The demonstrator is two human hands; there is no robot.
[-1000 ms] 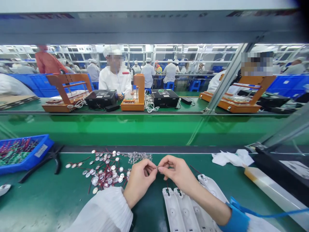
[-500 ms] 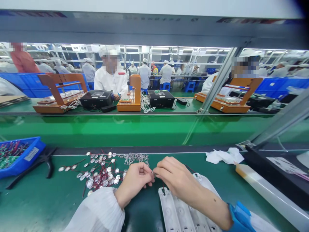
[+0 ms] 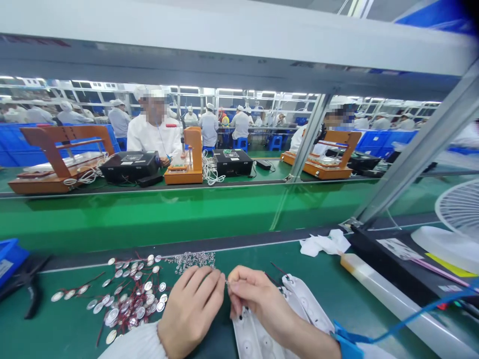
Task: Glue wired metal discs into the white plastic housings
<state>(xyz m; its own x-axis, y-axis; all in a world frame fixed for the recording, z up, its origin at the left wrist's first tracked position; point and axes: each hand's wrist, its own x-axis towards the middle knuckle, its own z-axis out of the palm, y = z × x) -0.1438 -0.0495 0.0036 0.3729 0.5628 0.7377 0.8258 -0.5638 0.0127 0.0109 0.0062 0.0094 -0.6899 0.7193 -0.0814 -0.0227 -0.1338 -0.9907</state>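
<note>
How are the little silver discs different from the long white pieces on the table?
The silver discs are small and round; the white pieces are much bigger and long. The silver discs look shiny, while the white pieces are plain white. The silver discs are scattered loosely; most white pieces lie side by side. Both lie on the green table.

The left hand is now turning its back upward, its thumb hiding from view where it was showing earlier. The right hand is now showing its thumb side again after turning its back up. The view is swinging rightward: toward the right end of the worktop, a fan's cage and yellow sheet are appearing; by the left end, the blue bin is mostly disappearing.
</note>
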